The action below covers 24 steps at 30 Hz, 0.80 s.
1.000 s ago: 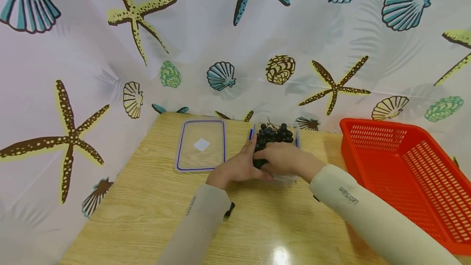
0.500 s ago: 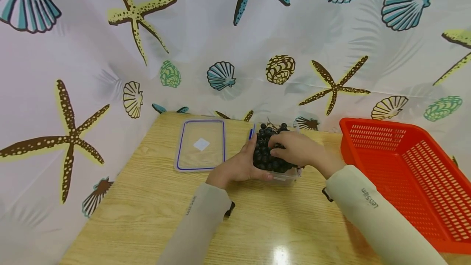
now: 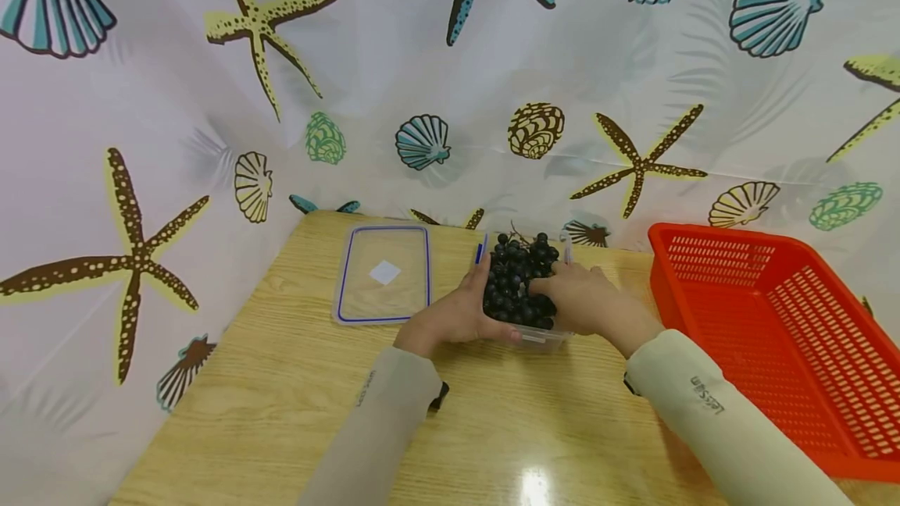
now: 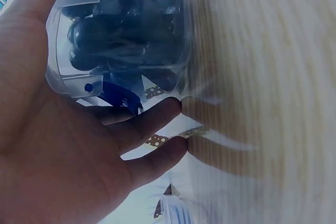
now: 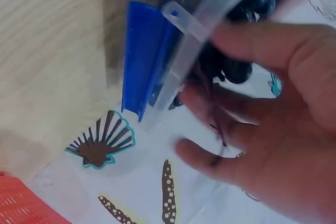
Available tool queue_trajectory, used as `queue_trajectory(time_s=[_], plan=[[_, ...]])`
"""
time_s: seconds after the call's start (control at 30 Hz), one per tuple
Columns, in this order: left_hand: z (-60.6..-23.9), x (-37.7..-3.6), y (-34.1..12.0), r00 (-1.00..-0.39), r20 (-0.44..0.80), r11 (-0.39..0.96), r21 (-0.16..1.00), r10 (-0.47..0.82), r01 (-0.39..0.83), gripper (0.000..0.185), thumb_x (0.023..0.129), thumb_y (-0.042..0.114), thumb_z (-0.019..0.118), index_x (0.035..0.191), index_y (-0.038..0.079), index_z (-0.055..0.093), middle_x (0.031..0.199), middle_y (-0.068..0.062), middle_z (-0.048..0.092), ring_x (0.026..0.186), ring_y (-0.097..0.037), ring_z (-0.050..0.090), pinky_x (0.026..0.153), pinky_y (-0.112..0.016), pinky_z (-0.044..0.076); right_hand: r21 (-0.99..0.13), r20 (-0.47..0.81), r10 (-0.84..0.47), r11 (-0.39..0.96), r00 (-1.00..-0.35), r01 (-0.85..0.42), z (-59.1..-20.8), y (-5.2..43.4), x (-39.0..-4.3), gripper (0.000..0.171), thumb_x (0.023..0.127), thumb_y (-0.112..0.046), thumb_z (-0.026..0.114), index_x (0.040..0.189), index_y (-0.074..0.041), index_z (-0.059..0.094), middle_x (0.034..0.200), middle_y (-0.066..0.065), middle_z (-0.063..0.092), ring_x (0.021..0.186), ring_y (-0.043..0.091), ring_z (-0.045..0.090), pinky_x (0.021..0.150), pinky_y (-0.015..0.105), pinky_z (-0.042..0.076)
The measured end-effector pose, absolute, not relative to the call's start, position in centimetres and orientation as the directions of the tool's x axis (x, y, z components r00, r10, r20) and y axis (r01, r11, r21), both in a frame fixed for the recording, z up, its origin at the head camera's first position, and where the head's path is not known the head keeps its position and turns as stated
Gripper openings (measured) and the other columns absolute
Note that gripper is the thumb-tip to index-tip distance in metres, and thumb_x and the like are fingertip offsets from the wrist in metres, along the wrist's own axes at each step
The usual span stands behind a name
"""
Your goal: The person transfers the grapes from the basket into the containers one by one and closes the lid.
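Note:
A clear plastic container [image 3: 541,340] with blue clasps [image 3: 480,252] sits mid-table, heaped with dark grapes [image 3: 516,279]. My left hand [image 3: 460,309] cups its left wall, fingers up the side and thumb along the near edge. In the left wrist view the palm [image 4: 79,156] lies against the container [image 4: 121,40]. My right hand [image 3: 580,297] is at the container's right side, fingertips touching the grapes. In the right wrist view its loosely spread fingers [image 5: 210,103] are by the rim [image 5: 210,6], a blue clasp [image 5: 144,66] and grapes [image 5: 236,69].
The container's clear lid [image 3: 384,274] with a blue seal lies flat to the left. An orange slatted basket [image 3: 773,334] stands at the right. A sea-themed curtain [image 3: 436,84] closes off the back and left of the wooden table [image 3: 281,397].
My right hand moved from over the near grapes up onto the bunch, then down to the container's right side. The left hand and container stayed put.

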State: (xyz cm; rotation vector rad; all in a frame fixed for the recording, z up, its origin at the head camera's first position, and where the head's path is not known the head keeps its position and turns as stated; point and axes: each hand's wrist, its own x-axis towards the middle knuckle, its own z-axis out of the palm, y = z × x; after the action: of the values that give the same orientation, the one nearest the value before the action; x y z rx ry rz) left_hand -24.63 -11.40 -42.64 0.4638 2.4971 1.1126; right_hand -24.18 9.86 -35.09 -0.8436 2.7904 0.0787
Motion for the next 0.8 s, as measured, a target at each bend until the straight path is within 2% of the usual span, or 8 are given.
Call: queue_trajectory(time_s=[0.07,0.2,0.27,0.37,0.5,0.63,0.7,0.8], plan=[[-42.6,-24.7,-11.3,-0.876,-0.202,0.636,0.758,0.438,0.144,0.137,0.077,0.062,0.082,0.156,0.033,-0.027,0.167,-0.008,-0.015,0.152,-0.032,0.006,0.118,-0.053,0.021,0.004,-0.187,-0.586,0.802,-0.788,-0.598,-35.6,9.8,-24.1,0.048,0.086,-0.005,0.079,0.132,-0.011,0.068,0.124,0.017,0.061,0.116,0.038,0.059,0.093,0.061,0.047],[-42.7,-24.7,-11.2,-0.879,-0.208,0.639,0.757,0.428,0.132,0.136,0.077,0.062,0.081,0.156,0.034,-0.026,0.167,-0.007,-0.014,0.152,-0.032,0.006,0.117,-0.055,0.021,-0.035,-0.21,-0.613,0.783,-0.761,-0.621,-36.8,9.2,-24.4,0.055,0.085,-0.001,0.079,0.137,-0.002,0.061,0.138,0.018,0.056,0.126,0.037,0.054,0.104,0.059,0.04],[-42.7,-24.6,-11.1,-0.88,-0.208,0.64,0.757,0.426,0.13,0.136,0.077,0.061,0.082,0.156,0.033,-0.025,0.167,-0.007,-0.014,0.152,-0.032,0.005,0.117,-0.055,0.021,-0.093,-0.237,-0.616,0.784,-0.752,-0.613,-37.2,9.1,-24.7,0.058,0.085,-0.001,0.076,0.139,0.0,0.058,0.142,0.019,0.054,0.129,0.037,0.052,0.108,0.059,0.035],[-42.8,-24.6,-11.3,-0.88,-0.206,0.638,0.759,0.427,0.132,0.136,0.078,0.06,0.082,0.157,0.032,-0.025,0.167,-0.009,-0.014,0.152,-0.033,0.005,0.117,-0.056,0.021,-0.244,-0.205,-0.622,0.78,-0.756,-0.576,-37.3,9.3,-25.1,0.052,0.086,0.008,0.063,0.137,-0.002,0.06,0.14,0.018,0.056,0.115,0.034,0.059,0.102,0.055,0.042],[-42.7,-24.5,-11.3,-0.88,-0.198,0.629,0.766,0.432,0.136,0.137,0.077,0.06,0.082,0.158,0.031,-0.023,0.168,-0.008,-0.013,0.152,-0.032,0.006,0.117,-0.055,0.022,-0.386,-0.007,-0.545,0.775,-0.838,-0.501,-36.2,10.1,-25.1,0.05,0.085,0.012,0.047,0.13,-0.003,0.064,0.135,0.018,0.06,0.105,0.034,0.06,0.088,0.049,0.049],[-42.6,-24.5,-11.2,-0.883,-0.193,0.623,0.771,0.427,0.133,0.138,0.075,0.061,0.084,0.16,0.028,-0.021,0.168,-0.007,-0.01,0.152,-0.032,0.007,0.117,-0.055,0.023,-0.417,0.167,-0.328,0.831,-0.93,-0.369,-34.9,10.6,-24.2,0.043,0.092,0.007,0.044,0.128,0.0,0.065,0.137,0.022,0.056,0.126,0.042,0.049,0.101,0.056,0.042],[-42.6,-24.5,-11.2,-0.884,-0.195,0.624,0.77,0.425,0.13,0.139,0.075,0.06,0.084,0.16,0.027,-0.02,0.168,-0.007,-0.009,0.152,-0.032,0.007,0.117,-0.055,0.022,-0.429,0.198,-0.247,0.848,-0.949,-0.31,-34.7,10.7,-23.6,0.039,0.095,0.003,0.043,0.127,0.002,0.065,0.132,0.023,0.058,0.116,0.041,0.054,0.097,0.054,0.044],[-42.5,-24.4,-11.2,-0.885,-0.199,0.632,0.764,0.421,0.129,0.138,0.075,0.059,0.084,0.16,0.027,-0.02,0.168,-0.008,-0.01,0.152,-0.032,0.007,0.117,-0.055,0.022,-0.44,0.169,-0.217,0.856,-0.961,-0.271,-35.2,10.5,-23.0,0.035,0.098,-0.001,0.044,0.126,0.003,0.065,0.114,0.022,0.066,0.081,0.032,0.059,0.075,0.046,0.051]])
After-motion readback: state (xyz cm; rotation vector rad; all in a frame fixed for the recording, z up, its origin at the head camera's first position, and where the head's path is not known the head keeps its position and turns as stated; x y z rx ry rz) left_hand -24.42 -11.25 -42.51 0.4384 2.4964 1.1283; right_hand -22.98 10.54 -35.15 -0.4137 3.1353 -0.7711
